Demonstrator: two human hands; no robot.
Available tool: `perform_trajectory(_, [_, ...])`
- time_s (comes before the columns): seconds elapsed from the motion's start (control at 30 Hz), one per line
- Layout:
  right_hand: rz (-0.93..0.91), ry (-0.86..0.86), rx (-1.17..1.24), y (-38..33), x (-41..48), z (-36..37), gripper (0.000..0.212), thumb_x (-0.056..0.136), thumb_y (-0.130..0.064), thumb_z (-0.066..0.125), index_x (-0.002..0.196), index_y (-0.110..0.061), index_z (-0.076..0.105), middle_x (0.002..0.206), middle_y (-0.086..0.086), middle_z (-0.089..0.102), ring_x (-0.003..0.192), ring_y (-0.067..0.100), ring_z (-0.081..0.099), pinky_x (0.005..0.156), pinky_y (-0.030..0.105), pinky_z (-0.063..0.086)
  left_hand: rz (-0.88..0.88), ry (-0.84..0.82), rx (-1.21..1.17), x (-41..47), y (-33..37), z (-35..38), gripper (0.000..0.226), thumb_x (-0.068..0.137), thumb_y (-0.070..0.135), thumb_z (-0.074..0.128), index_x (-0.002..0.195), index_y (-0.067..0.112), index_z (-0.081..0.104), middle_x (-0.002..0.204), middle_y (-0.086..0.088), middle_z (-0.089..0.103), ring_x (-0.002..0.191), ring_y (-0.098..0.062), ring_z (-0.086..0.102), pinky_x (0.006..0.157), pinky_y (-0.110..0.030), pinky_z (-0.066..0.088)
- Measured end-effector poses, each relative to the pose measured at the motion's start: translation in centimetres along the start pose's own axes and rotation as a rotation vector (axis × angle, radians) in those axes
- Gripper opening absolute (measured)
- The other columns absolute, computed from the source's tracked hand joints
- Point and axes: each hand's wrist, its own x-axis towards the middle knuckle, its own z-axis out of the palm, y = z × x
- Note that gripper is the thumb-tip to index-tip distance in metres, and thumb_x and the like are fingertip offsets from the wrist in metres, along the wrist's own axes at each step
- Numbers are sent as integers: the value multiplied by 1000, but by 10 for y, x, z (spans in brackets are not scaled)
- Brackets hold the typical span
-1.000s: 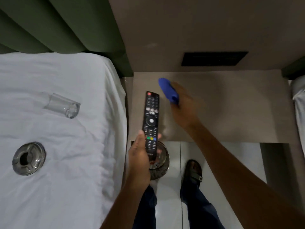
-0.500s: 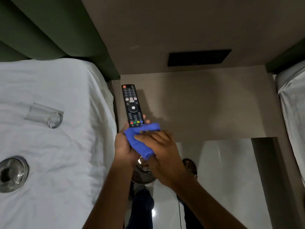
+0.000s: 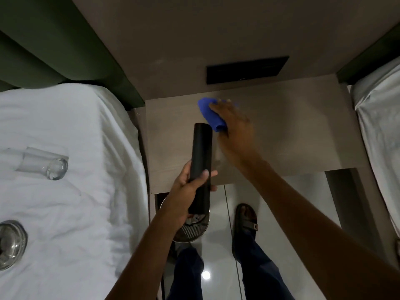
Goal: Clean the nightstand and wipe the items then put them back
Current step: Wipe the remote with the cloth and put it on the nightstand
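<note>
My left hand point(image 3: 188, 191) grips a black remote control point(image 3: 201, 156) by its lower half, with the plain back side facing up, above the front left of the nightstand point(image 3: 292, 131). My right hand point(image 3: 233, 124) presses a blue cloth point(image 3: 211, 114) onto the nightstand top near its back, just beyond the remote's far end. A clear drinking glass point(image 3: 46, 164) lies on its side on the white bed point(image 3: 65, 202) to the left. A glass ashtray point(image 3: 10, 243) sits on the bed at the left edge of the view.
A round metal waste bin point(image 3: 192, 230) stands on the glossy floor below the nightstand's front edge, partly behind my left hand. A black panel point(image 3: 246, 69) is set in the wall behind the nightstand. A second white bed point(image 3: 381, 126) borders the right side. My sandalled foot point(image 3: 246, 219) stands nearby.
The remote has been turned over, buttons now facing down. My right hand left the remote and carried the blue cloth forward onto the nightstand top.
</note>
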Motion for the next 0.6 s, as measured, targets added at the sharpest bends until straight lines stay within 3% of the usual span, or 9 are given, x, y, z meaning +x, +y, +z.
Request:
perform_trajectory(0.1, [-48,-126,39,12,1,10,58,78,11,52,132,-10,52,144,14,47,137,26,38,112,50,30,-23,101,-37,22,5,15,41,100,47,37,133,28,51,103,1,76,85,-21,72,81,-37,55])
perform_trajectory(0.17, [-46,-139,78,18,-14,16,58,77,12,53,131,-9,54,140,15,51,133,27,44,109,51,34,-144,203,-245,43,6,21,44,99,47,41,128,19,57,96,-3,75,85,-21,69,88,-39,51])
perform_trajectory(0.23, [-9,-189,137,25,-34,22,57,78,11,53,131,-9,53,139,13,52,131,26,45,109,51,33,-271,260,-508,60,8,32,49,94,46,49,127,12,60,102,-9,69,94,-26,64,97,-41,48])
perform_trajectory(0.3, [45,-244,190,33,-57,25,53,84,8,51,134,-9,49,142,13,48,134,25,40,113,49,29,-250,294,-580,76,7,38,50,95,40,47,130,6,57,99,-11,67,91,-26,64,92,-40,49])
perform_trajectory(0.4, [175,-200,323,50,-84,23,49,87,7,51,133,-12,51,140,11,49,128,21,46,109,35,37,-232,279,-473,101,2,45,49,96,35,44,134,5,52,105,-10,64,96,-25,62,87,-41,49])
perform_trajectory(0.5, [284,-198,356,75,-97,11,47,85,6,53,124,-19,59,122,6,62,98,12,57,84,23,45,-254,293,-375,122,-9,57,40,96,38,50,124,11,60,103,-7,66,93,-23,62,83,-37,52])
perform_trajectory(0.57, [424,-195,463,98,-95,-1,46,85,8,53,115,-25,63,102,-1,66,77,8,58,70,25,46,-192,286,-95,135,-21,64,24,94,34,56,108,16,65,95,-4,68,85,-21,65,74,-33,55])
perform_trajectory(0.6, [500,-167,501,113,-91,-9,46,85,7,51,111,-29,62,96,-9,66,76,4,59,69,25,48,-165,273,70,143,-29,68,19,92,31,61,104,17,66,96,-5,71,86,-21,68,71,-31,56])
